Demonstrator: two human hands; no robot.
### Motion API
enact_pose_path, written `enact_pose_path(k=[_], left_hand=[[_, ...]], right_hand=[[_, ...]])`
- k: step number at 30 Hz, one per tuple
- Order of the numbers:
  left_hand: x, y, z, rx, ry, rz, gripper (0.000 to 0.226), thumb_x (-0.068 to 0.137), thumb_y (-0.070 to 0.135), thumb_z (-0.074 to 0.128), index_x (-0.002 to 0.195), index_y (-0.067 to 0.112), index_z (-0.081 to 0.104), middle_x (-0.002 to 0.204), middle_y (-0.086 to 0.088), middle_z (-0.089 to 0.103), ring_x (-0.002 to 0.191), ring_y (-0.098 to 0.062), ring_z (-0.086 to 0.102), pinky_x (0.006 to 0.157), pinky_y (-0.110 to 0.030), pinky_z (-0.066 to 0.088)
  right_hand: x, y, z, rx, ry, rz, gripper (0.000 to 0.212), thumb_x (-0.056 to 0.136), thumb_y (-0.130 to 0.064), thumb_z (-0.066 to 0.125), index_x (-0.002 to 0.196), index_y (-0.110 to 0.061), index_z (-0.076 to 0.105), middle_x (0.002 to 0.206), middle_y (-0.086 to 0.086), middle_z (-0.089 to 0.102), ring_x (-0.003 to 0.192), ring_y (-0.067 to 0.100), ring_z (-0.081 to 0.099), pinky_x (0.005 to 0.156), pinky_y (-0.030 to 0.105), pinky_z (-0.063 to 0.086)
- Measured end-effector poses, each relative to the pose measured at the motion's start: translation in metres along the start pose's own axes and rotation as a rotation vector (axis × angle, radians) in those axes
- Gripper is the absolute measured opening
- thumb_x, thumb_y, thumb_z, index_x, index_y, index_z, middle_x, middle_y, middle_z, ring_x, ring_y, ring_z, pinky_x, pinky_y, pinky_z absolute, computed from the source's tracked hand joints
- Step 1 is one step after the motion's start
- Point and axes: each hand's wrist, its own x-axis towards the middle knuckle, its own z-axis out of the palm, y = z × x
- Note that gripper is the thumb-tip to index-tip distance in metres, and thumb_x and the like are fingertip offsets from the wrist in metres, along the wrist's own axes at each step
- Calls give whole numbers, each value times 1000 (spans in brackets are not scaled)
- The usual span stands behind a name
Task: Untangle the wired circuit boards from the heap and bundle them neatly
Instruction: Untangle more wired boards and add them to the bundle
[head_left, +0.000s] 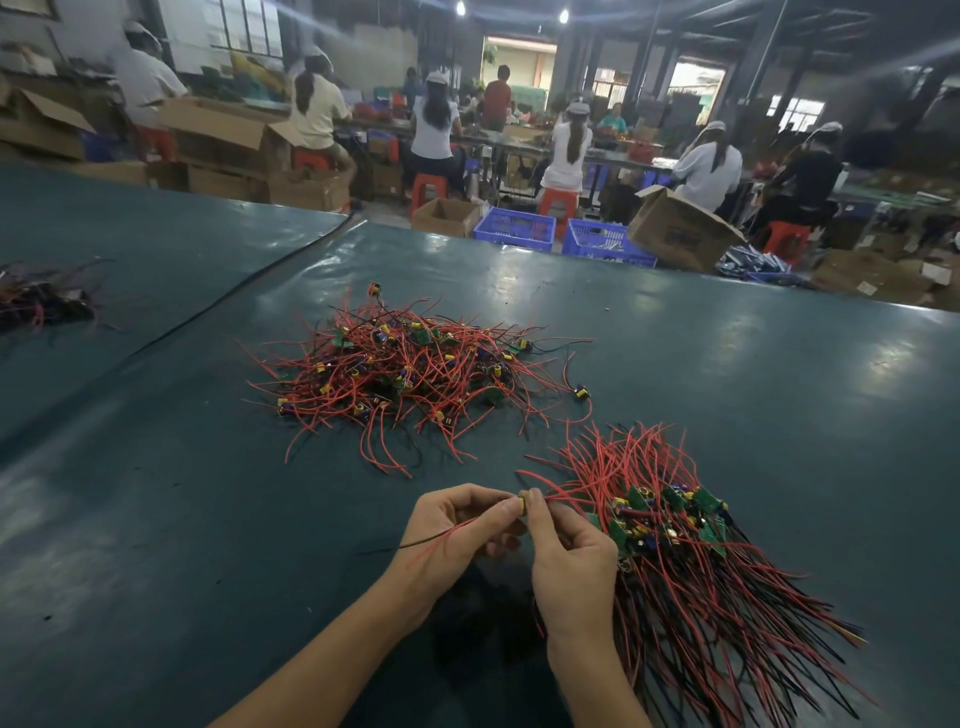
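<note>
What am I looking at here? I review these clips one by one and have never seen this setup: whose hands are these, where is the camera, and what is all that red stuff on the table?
There is no machine here. The single picture comes from a camera worn on a person's head, looking forward and down, so the two bare hands at the bottom are the wearer's own. The left hand and the right hand together pinch one small wired circuit board between their fingers; its red and black wires trail off to the left. On the dark green table, the tangled heap of the same boards lies further away. Beside the right hand lies the sorted bundle, boards grouped together and wires fanned out roughly the same way. Behind the table, other workers sit among cardboard boxes and blue crates.
</note>
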Motion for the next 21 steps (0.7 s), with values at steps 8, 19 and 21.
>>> enact_pose_path(k=[8, 19, 21], left_hand=[[2, 1, 2, 53, -31, 55, 27, 72, 29, 77, 87, 7, 75, 81, -18, 73, 66, -19, 66, 61, -25, 53], [-1, 11, -5, 28, -147, 52, 22, 70, 35, 79, 81, 16, 76, 74, -14, 72, 59, -18, 64, 55, -23, 50], [-1, 9, -4, 6, -133, 52, 21, 70, 34, 79, 81, 16, 76, 74, -14, 72, 58, -17, 64, 55, -22, 50]], right_hand=[[6, -2, 0, 146, 22, 142, 28, 96, -20, 59, 78, -22, 80, 81, 8, 76, 85, 27, 72, 80, 43, 59], [28, -14, -30, 420, 222, 88, 24, 99, -15, 54, 85, -12, 74, 56, -7, 42, 37, 1, 25, 34, 15, 20], [28, -14, -31, 423, 236, 72, 23, 99, -18, 54, 90, -12, 74, 57, -8, 43, 38, 1, 25, 35, 15, 21]])
